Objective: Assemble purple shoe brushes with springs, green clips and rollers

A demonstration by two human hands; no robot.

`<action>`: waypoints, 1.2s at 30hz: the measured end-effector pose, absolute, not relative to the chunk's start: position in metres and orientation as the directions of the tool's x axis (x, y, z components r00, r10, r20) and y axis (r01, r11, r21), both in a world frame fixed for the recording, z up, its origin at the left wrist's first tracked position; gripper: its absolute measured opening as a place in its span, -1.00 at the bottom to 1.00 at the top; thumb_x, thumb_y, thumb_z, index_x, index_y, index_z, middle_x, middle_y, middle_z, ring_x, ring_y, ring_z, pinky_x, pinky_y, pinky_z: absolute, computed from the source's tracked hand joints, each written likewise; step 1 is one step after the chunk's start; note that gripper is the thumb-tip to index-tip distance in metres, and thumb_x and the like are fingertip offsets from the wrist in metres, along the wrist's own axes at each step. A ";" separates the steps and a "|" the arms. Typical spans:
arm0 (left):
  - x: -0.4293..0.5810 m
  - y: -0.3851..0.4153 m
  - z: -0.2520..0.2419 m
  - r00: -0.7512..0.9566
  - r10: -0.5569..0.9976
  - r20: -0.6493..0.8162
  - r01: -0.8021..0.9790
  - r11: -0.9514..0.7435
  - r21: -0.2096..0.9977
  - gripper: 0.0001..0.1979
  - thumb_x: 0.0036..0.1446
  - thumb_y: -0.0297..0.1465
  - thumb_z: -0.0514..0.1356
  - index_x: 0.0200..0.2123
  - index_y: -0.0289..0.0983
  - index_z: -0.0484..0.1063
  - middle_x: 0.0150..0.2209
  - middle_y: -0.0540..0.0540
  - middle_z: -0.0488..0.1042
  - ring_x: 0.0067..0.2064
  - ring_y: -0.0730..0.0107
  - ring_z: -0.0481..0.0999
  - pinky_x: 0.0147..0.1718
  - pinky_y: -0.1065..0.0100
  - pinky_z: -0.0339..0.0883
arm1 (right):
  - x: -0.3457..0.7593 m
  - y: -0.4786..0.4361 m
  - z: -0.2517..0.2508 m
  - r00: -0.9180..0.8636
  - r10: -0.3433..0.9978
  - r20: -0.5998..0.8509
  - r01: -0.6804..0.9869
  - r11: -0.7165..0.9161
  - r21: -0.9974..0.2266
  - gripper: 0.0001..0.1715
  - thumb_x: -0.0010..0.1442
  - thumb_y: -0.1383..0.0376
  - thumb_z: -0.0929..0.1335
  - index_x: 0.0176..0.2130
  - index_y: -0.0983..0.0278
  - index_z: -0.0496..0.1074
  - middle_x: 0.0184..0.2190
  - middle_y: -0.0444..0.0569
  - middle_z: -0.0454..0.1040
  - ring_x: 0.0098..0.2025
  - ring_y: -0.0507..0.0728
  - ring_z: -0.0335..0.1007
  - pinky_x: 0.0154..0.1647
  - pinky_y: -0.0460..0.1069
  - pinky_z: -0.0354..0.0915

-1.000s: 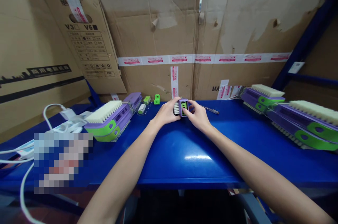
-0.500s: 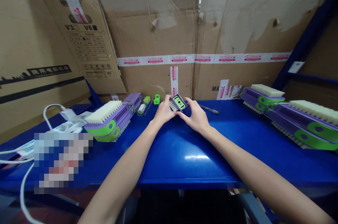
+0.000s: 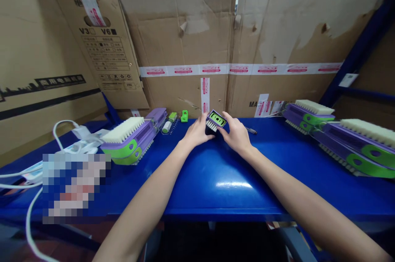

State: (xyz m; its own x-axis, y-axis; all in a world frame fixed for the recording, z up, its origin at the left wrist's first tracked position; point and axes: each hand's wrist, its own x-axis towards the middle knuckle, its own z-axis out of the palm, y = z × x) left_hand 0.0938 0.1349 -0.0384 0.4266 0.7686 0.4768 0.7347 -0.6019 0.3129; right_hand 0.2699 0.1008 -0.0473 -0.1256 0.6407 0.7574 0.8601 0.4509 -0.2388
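Note:
Between my hands, above the back half of the blue table, is a small brush-like piece [image 3: 218, 119]. It has a purple frame, a green slotted face with a dark centre hole, and white bristles on the side below. My left hand [image 3: 195, 132] grips its left side, fingers at the upper corner and thumb below near the bristles. My right hand [image 3: 237, 133] is closed at the right end, index finger on the far edge and thumb on the near edge. A pen-like metal tool [image 3: 251, 130] lies behind my right hand, partly hidden by it.
Purple-green double-sided brushes stand at left [image 3: 126, 140] and right [image 3: 367, 147]. Green-white blocks [image 3: 167, 127], small screw-like bits [image 3: 174, 126] and a green bracket [image 3: 184, 116] lie at the back. White cables and a power strip [image 3: 80, 147] occupy the left. Cardboard [image 3: 185, 40] walls the back.
The brush-like piece has moved slightly right and turned, showing its green face at a flatter angle. My right fingers have come in against its edges. The view has shifted a little.

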 end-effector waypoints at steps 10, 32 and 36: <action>0.052 0.148 -0.027 -0.130 0.854 0.503 0.991 0.121 0.051 -0.66 0.13 -0.45 0.03 -0.05 -0.48 0.35 -0.08 -0.45 0.39 0.00 -0.05 0.37 -0.07 0.09 0.24 | 0.273 0.102 -0.047 -0.125 0.641 0.758 0.871 0.437 -0.225 -0.38 0.20 0.19 0.29 0.20 0.35 0.19 -0.07 0.21 0.47 -0.08 0.32 0.40 -0.15 0.17 0.33; 0.034 0.158 -0.028 -0.260 0.861 0.437 0.963 0.195 0.188 -0.71 0.05 -0.65 -0.01 -0.22 -0.46 0.45 -0.25 -0.51 0.46 -0.07 -0.05 0.41 -0.23 0.13 0.37 | 0.273 0.099 -0.047 -0.147 0.654 0.742 0.861 0.454 -0.230 -0.37 0.18 0.21 0.30 0.20 0.35 0.19 -0.04 0.18 0.47 -0.06 0.32 0.39 -0.12 0.17 0.33; 0.034 0.156 -0.025 -0.256 0.871 0.420 0.963 0.195 0.183 -0.74 0.04 -0.66 0.00 -0.29 -0.44 0.46 -0.28 -0.49 0.46 -0.08 -0.06 0.42 -0.25 0.15 0.37 | 0.273 0.100 -0.048 -0.147 0.645 0.750 0.853 0.466 -0.234 -0.37 0.18 0.20 0.30 0.21 0.29 0.19 -0.05 0.16 0.47 -0.07 0.31 0.40 -0.12 0.18 0.33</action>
State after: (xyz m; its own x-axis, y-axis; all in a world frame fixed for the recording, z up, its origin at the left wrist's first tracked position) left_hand 0.0338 0.1563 -0.0247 -0.2563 0.8707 0.4197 0.9635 0.1952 0.1833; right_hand 0.2728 0.1000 -0.0475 -0.1467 0.6451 0.7499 0.8532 0.4660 -0.2341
